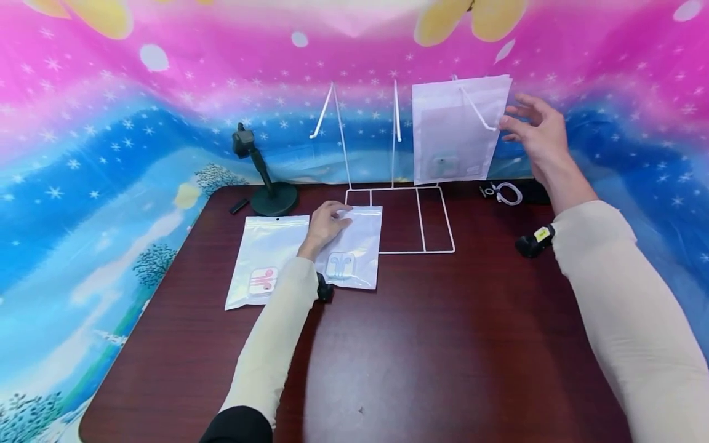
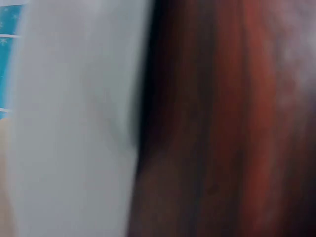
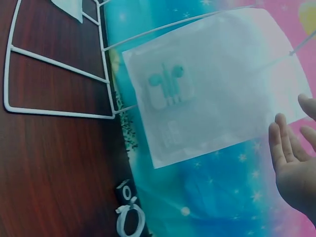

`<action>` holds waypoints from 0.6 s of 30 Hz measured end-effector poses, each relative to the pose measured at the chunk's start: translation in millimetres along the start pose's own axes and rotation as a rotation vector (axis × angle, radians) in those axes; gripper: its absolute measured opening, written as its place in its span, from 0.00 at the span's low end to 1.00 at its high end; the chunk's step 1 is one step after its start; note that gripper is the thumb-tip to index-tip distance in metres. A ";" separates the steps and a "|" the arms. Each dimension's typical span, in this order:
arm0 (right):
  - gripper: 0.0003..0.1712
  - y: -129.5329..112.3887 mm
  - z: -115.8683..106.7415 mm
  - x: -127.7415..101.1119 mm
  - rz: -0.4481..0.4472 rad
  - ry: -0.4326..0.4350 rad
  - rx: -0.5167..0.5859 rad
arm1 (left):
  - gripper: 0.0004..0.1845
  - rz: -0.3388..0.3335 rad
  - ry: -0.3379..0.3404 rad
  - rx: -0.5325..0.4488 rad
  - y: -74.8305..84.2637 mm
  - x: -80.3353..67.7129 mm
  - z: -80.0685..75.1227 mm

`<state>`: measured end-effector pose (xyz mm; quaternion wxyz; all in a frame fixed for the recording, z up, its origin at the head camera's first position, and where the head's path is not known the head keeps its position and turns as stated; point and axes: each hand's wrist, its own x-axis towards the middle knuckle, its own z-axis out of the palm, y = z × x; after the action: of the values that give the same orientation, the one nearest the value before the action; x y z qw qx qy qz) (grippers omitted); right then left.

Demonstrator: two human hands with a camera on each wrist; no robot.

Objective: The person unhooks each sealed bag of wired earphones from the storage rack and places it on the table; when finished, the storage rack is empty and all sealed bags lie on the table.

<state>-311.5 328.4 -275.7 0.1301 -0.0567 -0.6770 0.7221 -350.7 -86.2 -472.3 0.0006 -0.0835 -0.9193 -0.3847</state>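
A white zip bag with a pale-blue earphone case [image 1: 340, 264] inside lies flat on the table. My left hand [image 1: 325, 226] rests over its upper left part with loosely bent fingers. Beside it, partly behind my left forearm, lies a similar white bag [image 1: 274, 246] holding a case of pink earphones. Another white bag [image 1: 456, 138] hangs from a hook of the white wire rack [image 1: 419, 218]; an earphone case [image 3: 170, 84] shows through it in the right wrist view. My right hand [image 1: 540, 132] is at its right edge, fingers extended. The left wrist view is mostly blurred.
A dark phone stand [image 1: 268, 184] stands at the back left, next to a small black object [image 1: 239, 206]. A coiled white cable [image 1: 509, 194] lies at the back right. Two other rack hooks [image 1: 397, 117] jut forward. A patterned cloth [image 1: 166, 123] rises behind the table.
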 end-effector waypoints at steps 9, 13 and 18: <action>0.24 -5.5 9.6 -1.1 -0.060 0.122 0.016 | 0.18 -0.027 0.018 -0.028 -3.6 0.1 2.5; 0.18 -3.3 14.8 -5.3 -0.135 0.134 0.051 | 0.18 -0.030 0.016 -0.029 -3.9 0.1 3.4; 0.20 -3.4 22.7 -10.2 -0.205 0.068 -0.023 | 0.18 -0.035 0.022 -0.048 -3.7 -2.0 2.9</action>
<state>-307.2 304.1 -271.6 0.2256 -0.0130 -0.6826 0.6950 -349.1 -86.9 -477.1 0.0018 -0.0630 -0.9110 -0.4076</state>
